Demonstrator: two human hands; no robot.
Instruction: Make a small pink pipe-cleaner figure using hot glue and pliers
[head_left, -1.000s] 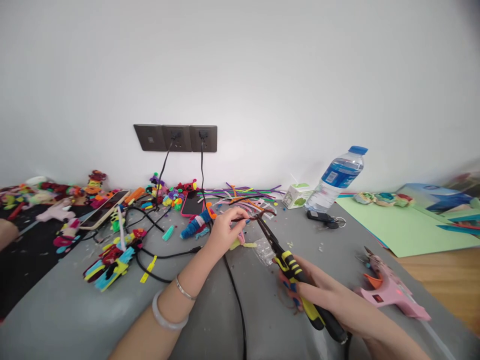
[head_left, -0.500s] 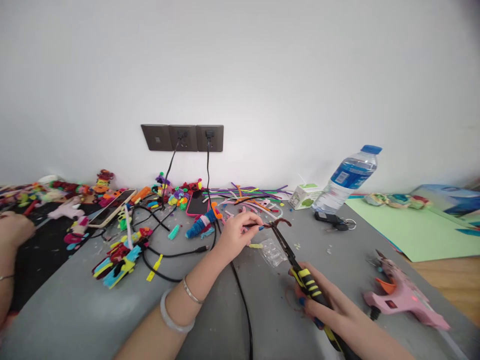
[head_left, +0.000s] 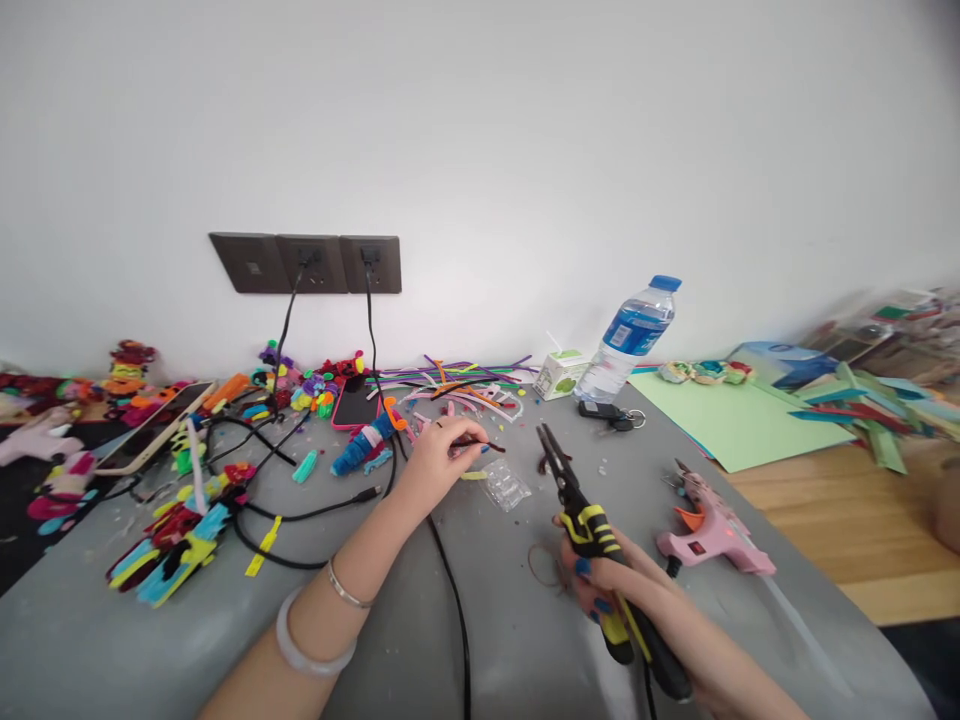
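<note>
Pinched in the fingers of my left hand (head_left: 442,455) is a short dark brown pipe cleaner (head_left: 480,443), its free end pointing right. My right hand (head_left: 600,575) is wrapped round long-nose pliers (head_left: 592,530) with black and yellow handles. Their jaws are slightly parted and stand apart from the held piece. A small dark brown bit (head_left: 543,464) shows beside the jaws, partly hidden by them. Below my left fingertips lies a clear plastic blister pack (head_left: 507,484), with a pale yellow strip (head_left: 472,475) beside it.
A pink glue gun (head_left: 712,540) lies at the right. Behind are a water bottle (head_left: 626,340), a drink carton (head_left: 561,375) and car keys (head_left: 611,415). Loose pipe cleaners (head_left: 472,380) lie along the wall. Black cables (head_left: 450,570) cross the grey table; colourful pipe-cleaner figures (head_left: 180,540) crowd the left.
The pliers have come away from the brown pipe cleaner and their jaws have parted. Its curled end no longer shows in the jaws. The view has swung right; the other person's hand has left it.
</note>
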